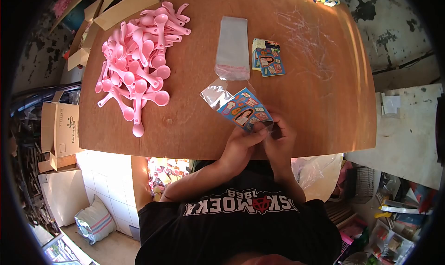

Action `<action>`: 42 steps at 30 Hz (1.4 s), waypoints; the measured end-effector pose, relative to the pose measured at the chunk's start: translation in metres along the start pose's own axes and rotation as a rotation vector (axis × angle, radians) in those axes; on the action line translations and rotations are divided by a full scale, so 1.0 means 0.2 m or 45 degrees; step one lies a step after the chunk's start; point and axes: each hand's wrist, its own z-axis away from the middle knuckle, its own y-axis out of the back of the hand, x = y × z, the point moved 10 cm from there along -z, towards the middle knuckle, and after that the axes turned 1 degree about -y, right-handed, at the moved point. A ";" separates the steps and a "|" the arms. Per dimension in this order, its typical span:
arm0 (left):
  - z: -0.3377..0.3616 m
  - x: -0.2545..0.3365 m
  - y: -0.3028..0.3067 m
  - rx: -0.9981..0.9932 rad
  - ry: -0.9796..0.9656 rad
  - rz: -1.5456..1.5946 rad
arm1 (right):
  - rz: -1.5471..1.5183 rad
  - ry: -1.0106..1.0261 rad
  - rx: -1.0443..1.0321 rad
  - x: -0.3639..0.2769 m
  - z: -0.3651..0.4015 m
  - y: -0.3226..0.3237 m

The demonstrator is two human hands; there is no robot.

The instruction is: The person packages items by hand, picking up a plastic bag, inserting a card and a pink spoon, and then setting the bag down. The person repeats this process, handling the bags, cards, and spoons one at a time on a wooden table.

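Note:
A blue printed card (243, 108) lies in a clear plastic bag (214, 94) near the table's front edge. My left hand (245, 146) has its thumb over the card's lower corner and is closed on it. My right hand (281, 137) is closed at the lower right end of the card and bag; its fingertips are partly hidden. Just beyond the hands lies a stack of clear bags (232, 44). Right of that stack is a small pile of blue cards (270, 61).
Many pink spoons (139, 56) are heaped on the left of the wooden table (194, 126). Thin plastic strips (310, 42) lie at the right. Open cardboard boxes (125, 7) stand at the back left, another box (65, 128) beside the table.

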 end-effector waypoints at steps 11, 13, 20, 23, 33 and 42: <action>-0.02 0.23 -0.01 -0.022 -0.394 0.090 | -0.463 -0.451 0.056 0.03 0.05 -0.05; -0.02 0.22 0.00 0.003 -0.392 0.092 | -0.512 -0.582 -0.055 0.07 0.07 -0.08; 0.00 0.23 -0.01 -0.023 -0.453 0.052 | -0.717 -0.639 -0.055 0.06 0.09 -0.15; 0.01 0.22 -0.02 -0.036 -0.462 0.083 | -0.808 -0.598 -0.050 0.06 0.10 -0.18; 0.01 0.25 0.24 -0.002 -0.106 0.721 | 0.624 0.884 -0.168 -0.53 0.12 -0.16; 0.09 0.38 0.41 0.198 -0.249 0.667 | 0.430 0.670 -0.476 -0.57 -0.49 -0.46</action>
